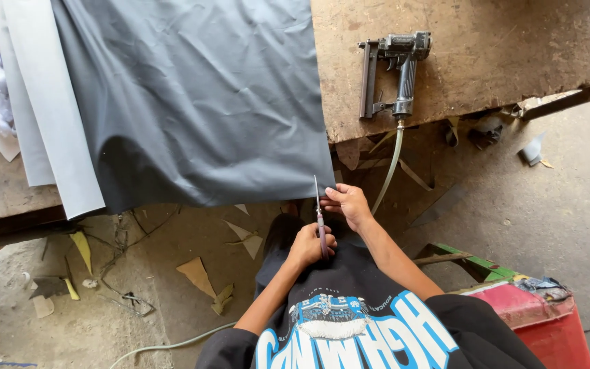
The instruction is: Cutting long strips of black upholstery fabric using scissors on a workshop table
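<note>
A dark grey sheet of fabric [192, 102] lies over a wooden workbench [486, 48] and hangs off its near edge. My left hand [306, 246] grips the reddish handles of a pair of scissors [320, 222], whose blades point up at the sheet's lower right corner. My right hand [347, 203] pinches that corner of the fabric just right of the blades. Both hands are held close in front of my dark printed shirt.
A pneumatic staple gun [394, 68] rests on the bench to the right of the fabric, and its hose [389, 171] hangs down to the floor. A light grey strip [42, 109] borders the sheet on the left. Cardboard scraps [199, 277] litter the floor. A red box [537, 318] stands at the lower right.
</note>
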